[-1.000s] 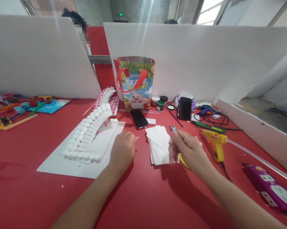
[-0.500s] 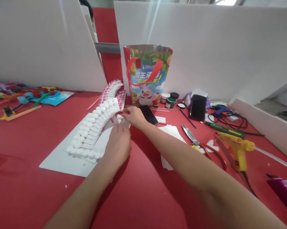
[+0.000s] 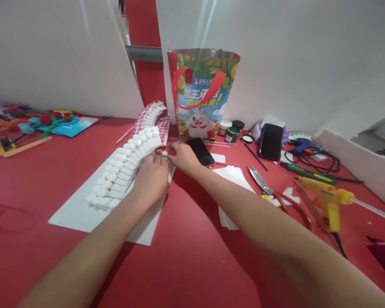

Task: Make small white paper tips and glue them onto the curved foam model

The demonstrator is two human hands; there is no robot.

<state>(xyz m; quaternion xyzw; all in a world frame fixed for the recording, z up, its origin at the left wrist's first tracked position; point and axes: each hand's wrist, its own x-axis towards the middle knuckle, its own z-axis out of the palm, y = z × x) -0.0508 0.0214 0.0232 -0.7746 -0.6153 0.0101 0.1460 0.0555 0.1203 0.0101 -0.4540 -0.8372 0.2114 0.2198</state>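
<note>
One head-worn camera looks forward and down, close over the red table (image 3: 192, 265).

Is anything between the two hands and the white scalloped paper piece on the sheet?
Nothing visible. The left hand and right hand already meet at the near end of the white scalloped piece; the phone and scissors lie off to the right.
</note>
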